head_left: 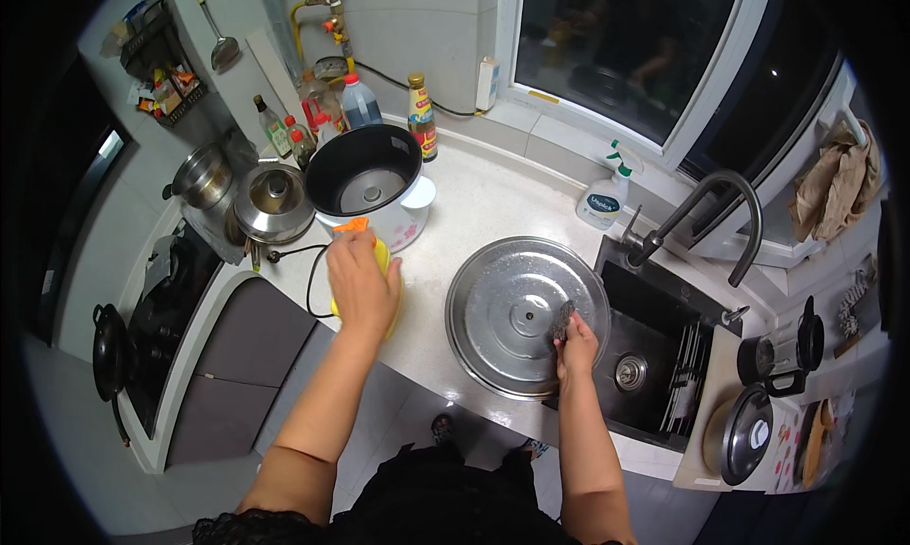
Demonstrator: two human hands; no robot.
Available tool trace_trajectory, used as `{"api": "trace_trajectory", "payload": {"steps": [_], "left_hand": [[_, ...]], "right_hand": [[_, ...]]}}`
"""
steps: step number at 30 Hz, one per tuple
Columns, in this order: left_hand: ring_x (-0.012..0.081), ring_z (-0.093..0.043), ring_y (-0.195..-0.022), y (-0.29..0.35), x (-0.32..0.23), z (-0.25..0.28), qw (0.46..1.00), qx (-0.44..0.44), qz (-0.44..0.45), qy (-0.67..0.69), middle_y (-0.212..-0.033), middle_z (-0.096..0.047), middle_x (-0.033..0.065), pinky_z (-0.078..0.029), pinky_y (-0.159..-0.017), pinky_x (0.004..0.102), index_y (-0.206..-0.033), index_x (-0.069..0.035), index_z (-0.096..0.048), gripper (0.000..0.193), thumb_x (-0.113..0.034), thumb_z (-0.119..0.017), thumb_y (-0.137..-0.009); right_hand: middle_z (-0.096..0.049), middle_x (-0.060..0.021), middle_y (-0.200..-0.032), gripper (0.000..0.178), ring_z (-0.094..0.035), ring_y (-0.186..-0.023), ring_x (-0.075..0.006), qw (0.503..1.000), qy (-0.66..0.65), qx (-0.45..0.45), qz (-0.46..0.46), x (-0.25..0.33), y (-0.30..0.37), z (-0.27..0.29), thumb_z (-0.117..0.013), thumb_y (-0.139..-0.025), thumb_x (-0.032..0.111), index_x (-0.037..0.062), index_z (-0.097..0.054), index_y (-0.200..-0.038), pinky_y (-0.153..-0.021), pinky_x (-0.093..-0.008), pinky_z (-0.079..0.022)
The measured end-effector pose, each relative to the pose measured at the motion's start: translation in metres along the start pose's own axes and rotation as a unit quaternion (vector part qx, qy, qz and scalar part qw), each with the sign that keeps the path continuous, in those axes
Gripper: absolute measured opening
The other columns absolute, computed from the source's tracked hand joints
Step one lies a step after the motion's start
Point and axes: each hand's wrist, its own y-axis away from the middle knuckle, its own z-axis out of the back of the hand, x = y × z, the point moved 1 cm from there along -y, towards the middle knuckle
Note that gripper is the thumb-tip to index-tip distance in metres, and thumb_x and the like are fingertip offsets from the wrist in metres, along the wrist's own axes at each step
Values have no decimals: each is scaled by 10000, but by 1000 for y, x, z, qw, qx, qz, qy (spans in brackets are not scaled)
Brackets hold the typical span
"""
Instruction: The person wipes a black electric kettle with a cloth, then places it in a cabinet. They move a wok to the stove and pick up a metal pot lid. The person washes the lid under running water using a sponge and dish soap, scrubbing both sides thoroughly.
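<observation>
Silver and wet, a round metal lid point(507, 303) was laid flat on the pale table point(422, 294) at four o'clock. Over its three-o'clock side, a dark scouring pad point(564, 321) was grasped by the fingers of the right hand point(576, 348); at nine o'clock, a yellow spray bottle point(382, 254) was clenched in the left hand point(362, 284). Scrubbing seemed best done with even pressure, the lid steadied.

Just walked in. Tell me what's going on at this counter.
A person's left hand grips a yellow spray bottle with an orange top, in front of an open white cooker. Their right hand holds a dark scouring pad at the right side of what looks like a large metal lid; whether the pad touches it is unclear. The lid lies on the counter, partly over the sink.
</observation>
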Motion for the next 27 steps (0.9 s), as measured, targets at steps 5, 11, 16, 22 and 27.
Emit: {"api": "trace_trajectory", "payload": {"steps": [5,11,16,22,27], "left_hand": [[348,-535,-1038,-14,28,1,977,151,138,-54,-1160,-533,188,-471,-813,421,-1311,-48,-382,669,-150,-720,-744],[370,-600,-943,-23,22,-7,968,215,92,-87,-1126,-586,186,-502,-775,427,-1419,-52,-261,775,-136,-690,-779],[354,-625,-917,-27,25,-9,963,248,95,-38,-1120,-598,190,-508,-765,410,-1447,-52,-201,850,-146,-704,-768],[340,-617,-895,-27,6,-10,931,333,-150,30,-1080,-614,119,-509,-741,413,-1450,-200,-256,785,-163,-675,-787],[325,-617,-884,-29,-3,-2,895,352,-246,115,-1065,-619,90,-506,-725,413,-1446,-272,-264,789,-166,-672,-779]], "right_hand": [[-630,-8,-1025,288,-562,-714,-67,1000,-9,-7,-10,4,11,-18,-527,-945,124,52,-574,-1220,-518,-188,-451],[-625,-7,-1006,305,-553,-705,-62,1000,-3,-14,-13,9,13,-18,-526,-943,126,43,-558,-1235,-519,-187,-454],[-617,-7,-997,307,-551,-710,-64,1000,-2,-5,-24,12,16,-18,-529,-941,132,54,-557,-1236,-526,-185,-457],[-639,2,-864,248,-572,-608,-57,995,-45,56,-69,11,27,-44,-516,-942,137,76,-576,-1175,-459,-164,-479],[-640,-9,-872,267,-576,-624,-74,989,-71,96,-83,13,33,-66,-486,-936,97,81,-572,-1189,-481,-190,-486]]}}
